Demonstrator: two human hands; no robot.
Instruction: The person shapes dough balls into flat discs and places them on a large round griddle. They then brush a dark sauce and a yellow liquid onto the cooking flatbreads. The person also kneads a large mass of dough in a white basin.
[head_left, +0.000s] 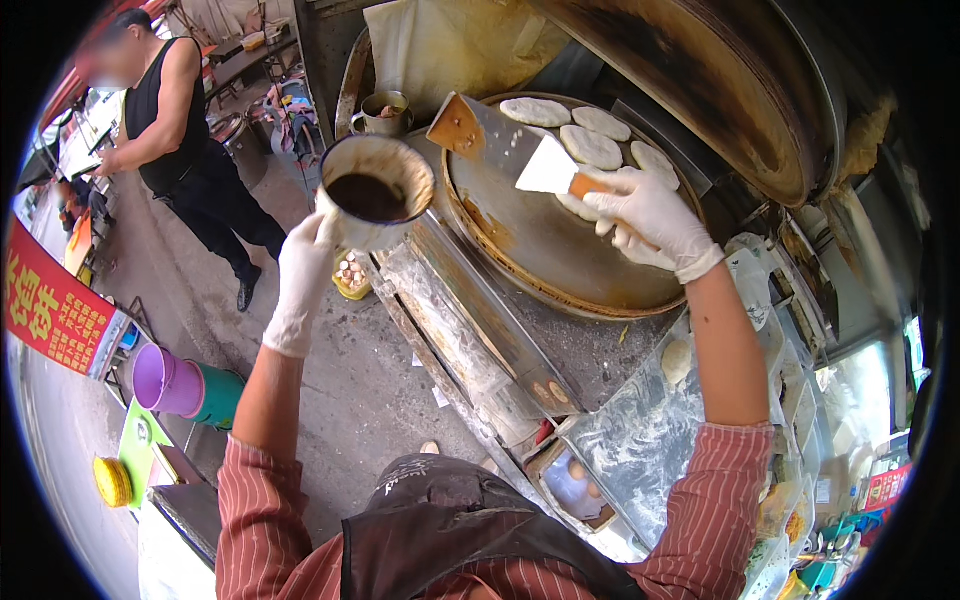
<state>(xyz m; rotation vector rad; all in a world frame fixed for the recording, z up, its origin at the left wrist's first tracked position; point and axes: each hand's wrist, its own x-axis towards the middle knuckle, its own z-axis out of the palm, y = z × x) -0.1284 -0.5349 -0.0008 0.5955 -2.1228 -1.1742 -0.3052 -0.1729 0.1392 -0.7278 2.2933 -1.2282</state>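
Note:
My left hand (304, 262), in a white glove, holds an enamel mug (375, 196) with dark liquid in it, raised beside the griddle. In a white glove too, my right hand (649, 217) grips the wooden handle of a metal scraper (546, 166) above the round griddle (517, 251). Several pale flat dough rounds (592, 147) lie on the griddle's far and right parts, one partly behind my right hand. Past the scraper, a broad metal sheet (499, 139) with a browned end (457, 127) overlaps the griddle's far left edge; what it belongs to is unclear.
A large round lid (720, 90) stands raised behind the griddle. A metal cup (386, 112) sits left of it. The floured worktop (637, 435) at right bears a dough piece (676, 361). Eggshells fill a yellow container (351, 276) below the mug. A person (172, 127) stands at far left.

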